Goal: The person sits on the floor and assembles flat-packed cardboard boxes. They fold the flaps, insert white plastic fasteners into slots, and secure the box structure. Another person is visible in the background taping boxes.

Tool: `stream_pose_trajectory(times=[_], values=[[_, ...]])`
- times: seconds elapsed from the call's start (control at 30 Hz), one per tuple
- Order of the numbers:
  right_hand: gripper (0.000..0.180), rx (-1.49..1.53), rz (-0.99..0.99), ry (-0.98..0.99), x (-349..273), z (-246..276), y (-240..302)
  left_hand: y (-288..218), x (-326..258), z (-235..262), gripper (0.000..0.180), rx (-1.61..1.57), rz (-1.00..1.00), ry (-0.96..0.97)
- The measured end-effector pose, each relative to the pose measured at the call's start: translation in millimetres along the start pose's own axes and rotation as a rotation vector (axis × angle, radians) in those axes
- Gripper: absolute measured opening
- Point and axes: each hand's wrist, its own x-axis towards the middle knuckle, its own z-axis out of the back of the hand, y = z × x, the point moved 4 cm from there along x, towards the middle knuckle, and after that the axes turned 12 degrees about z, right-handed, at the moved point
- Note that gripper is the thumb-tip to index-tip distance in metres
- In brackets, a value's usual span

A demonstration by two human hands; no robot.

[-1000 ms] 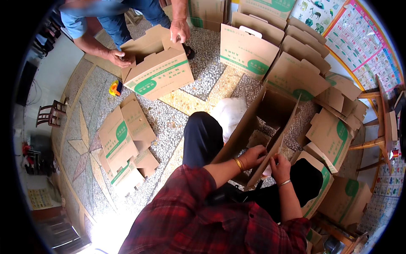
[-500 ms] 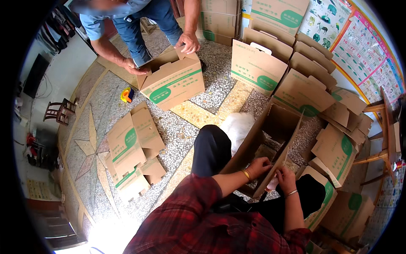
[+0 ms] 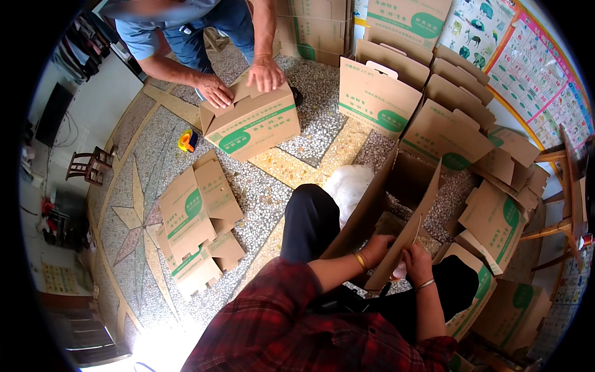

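An open-ended brown cardboard box [image 3: 409, 220] stands tilted between my knees, its inside showing. My left hand [image 3: 377, 249], with a gold bangle at the wrist, reaches inside and grips the box's right wall; its fingertips are partly hidden behind that wall. My right hand [image 3: 417, 264], wearing a pale bracelet, is closed on the same wall from outside. Something small and pinkish [image 3: 400, 271] shows below its fingers; I cannot make out what it is. Across from me, a co-worker's hands [image 3: 265, 73] press on the top flaps of another cardboard box [image 3: 254, 130].
Flattened cartons [image 3: 189, 214] lie on the patterned floor at left, near a yellow tape dispenser [image 3: 187, 141]. Formed boxes [image 3: 378, 98] stand in rows at back right. A white plastic bag [image 3: 347, 186] lies beside my knee. A wooden chair [image 3: 561, 198] stands at right.
My left hand has moved slightly down behind the box wall, and that wall has shifted a little. The co-worker's hands have folded the other box's top flaps down.
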Motion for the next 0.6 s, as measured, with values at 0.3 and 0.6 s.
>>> stream_pose_trajectory(times=[0.3, 0.6], values=[[0.010, -0.070, -0.051, 0.101, -2.9, -11.4, -12.3, 12.5, 1.0, 2.7, 0.025, -0.129, 0.130, 0.166], [0.011, -0.015, -0.186, 0.181, 10.9, -11.6, -14.3, 31.6, 16.3, -5.8, 0.025, -0.254, 0.081, 0.254]])
